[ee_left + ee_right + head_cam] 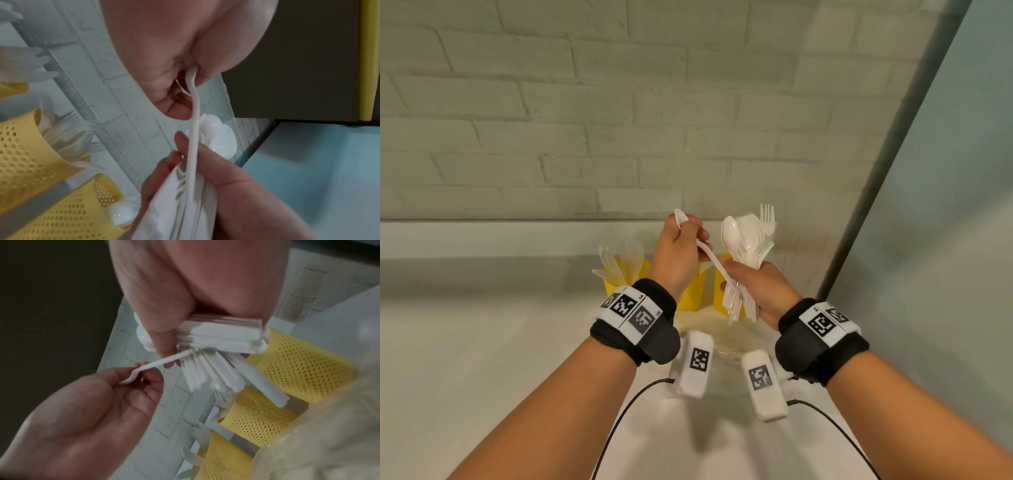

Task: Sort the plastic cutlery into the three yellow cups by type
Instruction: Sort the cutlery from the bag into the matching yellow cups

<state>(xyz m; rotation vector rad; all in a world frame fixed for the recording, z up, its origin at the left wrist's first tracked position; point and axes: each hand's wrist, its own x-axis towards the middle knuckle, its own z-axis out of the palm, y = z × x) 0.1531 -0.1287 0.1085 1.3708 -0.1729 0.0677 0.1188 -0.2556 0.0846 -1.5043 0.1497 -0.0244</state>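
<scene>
While the three yellow cups [690,287] stood on the table [482,359] just beyond both hands, the right hand [760,291] gripped an upright bundle of cutlery [748,246], and the left hand [678,253], nearer the cups, pinched a single spoon [707,253] near its bowl. Its long axis slanted down-right, its handle end among the bundle. Only coded square markers on the wristbands [631,313] showed; no readable writing.
</scene>
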